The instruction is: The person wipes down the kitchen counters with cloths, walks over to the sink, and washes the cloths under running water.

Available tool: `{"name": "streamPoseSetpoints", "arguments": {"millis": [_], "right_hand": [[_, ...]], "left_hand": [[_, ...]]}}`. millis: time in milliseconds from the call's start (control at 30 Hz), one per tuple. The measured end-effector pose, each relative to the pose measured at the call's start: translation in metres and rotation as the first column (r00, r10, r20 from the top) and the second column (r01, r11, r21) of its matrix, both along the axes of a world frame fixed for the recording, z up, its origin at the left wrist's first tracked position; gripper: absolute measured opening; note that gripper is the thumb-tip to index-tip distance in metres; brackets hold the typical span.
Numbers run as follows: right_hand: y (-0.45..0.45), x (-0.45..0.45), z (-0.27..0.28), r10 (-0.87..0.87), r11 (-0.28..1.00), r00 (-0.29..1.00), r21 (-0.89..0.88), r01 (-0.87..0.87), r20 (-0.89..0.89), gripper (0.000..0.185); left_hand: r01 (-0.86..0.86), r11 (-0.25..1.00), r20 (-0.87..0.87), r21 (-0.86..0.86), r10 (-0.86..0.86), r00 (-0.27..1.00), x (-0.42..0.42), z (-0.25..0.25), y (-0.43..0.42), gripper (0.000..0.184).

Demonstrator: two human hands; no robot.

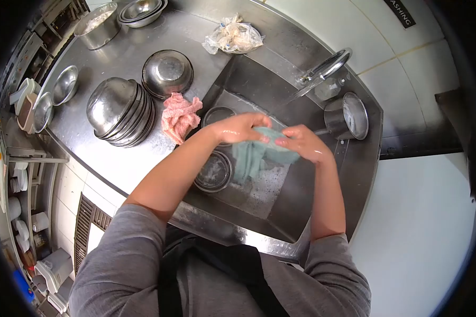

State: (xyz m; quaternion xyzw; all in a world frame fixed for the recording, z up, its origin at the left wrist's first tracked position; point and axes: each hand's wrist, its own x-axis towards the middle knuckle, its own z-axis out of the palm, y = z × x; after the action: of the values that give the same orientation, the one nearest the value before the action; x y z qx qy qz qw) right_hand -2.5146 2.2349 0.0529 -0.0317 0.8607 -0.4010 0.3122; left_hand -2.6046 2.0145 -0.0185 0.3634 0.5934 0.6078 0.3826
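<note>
The left hand (pixel 237 129) and the right hand (pixel 309 145) grip a wet green cloth (pixel 248 158) between them, fingers curled onto the fabric. The cloth is positioned above the basin of a stainless steel sink (pixel 312 185), with its lower folds hanging. Whether it encloses another item cannot be determined. Two round metal bowls (pixel 213 172) rest in the basin, near the left forearm; the hand and forearm partly cover the farther one. Suds are visible on the basin floor.

A crumpled pink cloth (pixel 180 119) lies on the steel counter (pixel 195 31), just beside the basin. Left of it stands a stack of inverted metal bowls (pixel 116 108); a further inverted bowl (pixel 167 71) sits near the stack. A chrome faucet (pixel 333 60) is mounted at the back. A saucepan (pixel 334 117) lies on its side to the right of the basin.
</note>
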Motion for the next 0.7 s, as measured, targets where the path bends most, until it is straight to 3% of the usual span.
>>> {"name": "streamPoseSetpoints", "arguments": {"millis": [33, 67, 100, 133, 167, 200, 233, 267, 300, 333, 367, 433, 467, 500, 533, 567, 600, 633, 700], "right_hand": [[0.011, 0.007, 0.008, -0.001, 1.000, 1.000, -0.001, 0.001, -0.003, 0.028], [0.019, 0.016, 0.013, -0.117, 0.992, 0.989, -0.065, 0.111, -0.088, 0.026], [0.023, 0.021, 0.016, -0.232, 0.968, 0.958, -0.136, 0.211, -0.166, 0.026], [0.018, 0.020, 0.018, -0.227, 0.969, 0.960, -0.134, 0.207, -0.165, 0.026], [0.007, 0.018, 0.017, -0.684, 0.538, 0.726, -0.624, 0.567, 0.069, 0.025], [-0.006, 0.017, 0.014, -0.787, -0.195, 0.366, -0.764, 0.616, 0.496, 0.026], [-0.025, 0.009, 0.002, -0.860, -0.102, 0.350, -0.797, 0.596, 0.372, 0.025], [-0.045, -0.002, -0.017, -0.913, -0.004, 0.332, -0.818, 0.575, 0.238, 0.024], [-0.057, -0.001, -0.047, -0.849, 0.527, 0.356, -0.671, 0.522, -0.391, 0.024], [-0.100, -0.004, -0.038, -0.634, 0.752, 0.237, -0.515, 0.412, -0.736, 0.027], [-0.105, -0.008, -0.041, -0.636, 0.751, 0.237, -0.516, 0.412, -0.735, 0.027], [-0.104, -0.023, -0.046, -0.660, 0.597, 0.048, -0.484, 0.640, -0.750, 0.031], [-0.092, -0.034, -0.032, -0.759, 0.477, -0.011, -0.567, 0.671, -0.651, 0.036], [-0.085, -0.038, -0.035, -0.758, 0.478, -0.013, -0.570, 0.668, -0.652, 0.036], [-0.077, -0.042, -0.043, -0.817, 0.389, -0.055, -0.619, 0.682, -0.574, 0.038], [-0.076, -0.046, -0.040, -0.865, 0.298, -0.097, -0.659, 0.691, -0.492, 0.039], [-0.087, -0.041, -0.045, -0.774, 0.403, -0.095, -0.604, 0.688, -0.626, 0.040], [-0.095, -0.041, -0.043, -0.772, 0.406, -0.096, -0.604, 0.686, -0.628, 0.040], [-0.108, -0.040, -0.042, -0.610, 0.609, -0.007, -0.474, 0.636, -0.793, 0.040]], "left_hand": [[0.139, 0.979, -0.196, -0.148, -0.166, 0.966, -0.003, -0.002, -0.007, 0.042], [0.028, 0.949, -0.361, -0.315, -0.147, 0.921, -0.003, -0.010, -0.010, 0.037], [0.025, 0.949, -0.361, -0.314, -0.143, 0.922, -0.008, -0.021, -0.012, 0.037], [0.005, 0.955, -0.246, -0.296, -0.082, 0.966, -0.015, -0.034, -0.013, 0.041], [-0.014, 0.960, -0.126, -0.281, -0.023, 0.992, -0.014, -0.015, -0.016, 0.046], [-0.183, 0.966, -0.098, -0.184, 0.167, 0.981, -0.004, 0.003, -0.018, 0.059], [-0.179, 0.966, -0.095, -0.187, 0.163, 0.982, 0.004, 0.004, -0.001, 0.059], [-0.457, 0.874, 0.335, -0.164, 0.485, 0.808, 0.011, 0.006, 0.022, 0.063], [-0.669, 0.694, 0.678, -0.266, 0.628, 0.381, 0.016, 0.008, 0.042, 0.068], [-0.616, 0.751, 0.865, -0.239, 0.452, 0.216, 0.017, 0.027, 0.051, 0.064], [-0.615, 0.751, 0.865, -0.239, 0.453, 0.217, 0.017, 0.012, 0.060, 0.064], [-0.530, 0.848, 0.757, 0.019, 0.334, 0.562, 0.015, -0.029, 0.079, 0.053], [-0.533, 0.846, 0.754, 0.023, 0.335, 0.564, 0.022, -0.017, 0.081, 0.053], [-0.544, 0.830, 0.630, -0.120, 0.487, 0.604, 0.033, -0.004, 0.083, 0.043], [-0.566, 0.785, 0.475, -0.253, 0.610, 0.634, 0.038, 0.007, 0.084, 0.036], [-0.570, 0.785, 0.475, -0.243, 0.609, 0.636, 0.031, -0.006, 0.086, 0.036], [-0.524, 0.837, 0.669, -0.160, 0.482, 0.566, 0.022, -0.026, 0.086, 0.033], [-0.487, 0.871, 0.822, -0.065, 0.323, 0.469, 0.017, -0.028, 0.081, 0.031], [-0.524, 0.851, 0.834, -0.031, 0.311, 0.455, 0.013, -0.028, 0.083, 0.031]]}}
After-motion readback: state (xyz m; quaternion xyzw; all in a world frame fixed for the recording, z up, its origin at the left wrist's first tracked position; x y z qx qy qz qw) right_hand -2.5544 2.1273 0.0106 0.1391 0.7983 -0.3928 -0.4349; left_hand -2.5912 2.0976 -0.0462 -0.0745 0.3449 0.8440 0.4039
